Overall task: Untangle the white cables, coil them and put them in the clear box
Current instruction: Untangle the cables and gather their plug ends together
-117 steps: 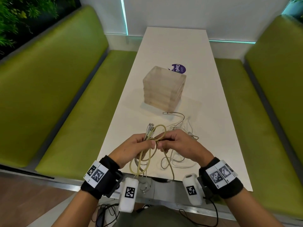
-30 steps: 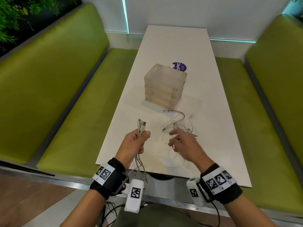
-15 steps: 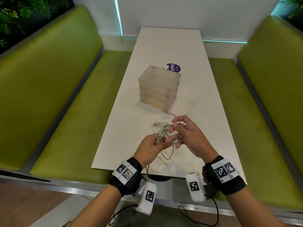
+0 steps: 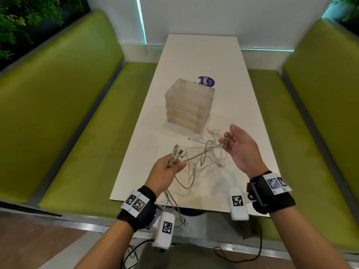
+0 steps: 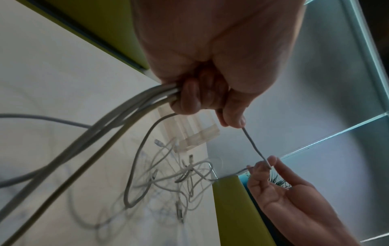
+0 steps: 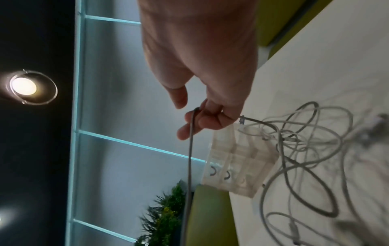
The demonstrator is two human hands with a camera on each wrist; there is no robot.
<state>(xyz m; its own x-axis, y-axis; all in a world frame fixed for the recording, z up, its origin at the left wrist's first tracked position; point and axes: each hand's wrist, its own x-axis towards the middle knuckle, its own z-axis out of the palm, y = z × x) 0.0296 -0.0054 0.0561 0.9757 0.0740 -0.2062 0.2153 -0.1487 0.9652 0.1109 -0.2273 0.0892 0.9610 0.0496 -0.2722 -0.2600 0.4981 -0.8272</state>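
My left hand [image 4: 171, 168] grips a bundle of white cables [image 4: 175, 155] upright in its fist, with the plugs sticking out above it. One thin strand [image 4: 198, 155] runs taut from that fist to my right hand [image 4: 240, 150]. That hand is palm up and holds the strand over its curled fingers [image 6: 202, 119]. The left wrist view shows the same strand [image 5: 252, 144] running between the two hands. The loose tangle [image 4: 211, 162] lies on the table below and between my hands. The clear box [image 4: 189, 105] stands just beyond the tangle, apart from both hands.
The white table [image 4: 204, 55] is narrow, with green benches [image 4: 77, 113] on both sides. A purple round sticker [image 4: 206, 81] lies behind the box. Several cable ends hang over the near table edge [image 4: 174, 208] below my left wrist.
Half a second ago my hands met over the tangle. Since then the right hand has drawn away to the right, pulling one strand taut, and the left hand has shifted left with its bundle.
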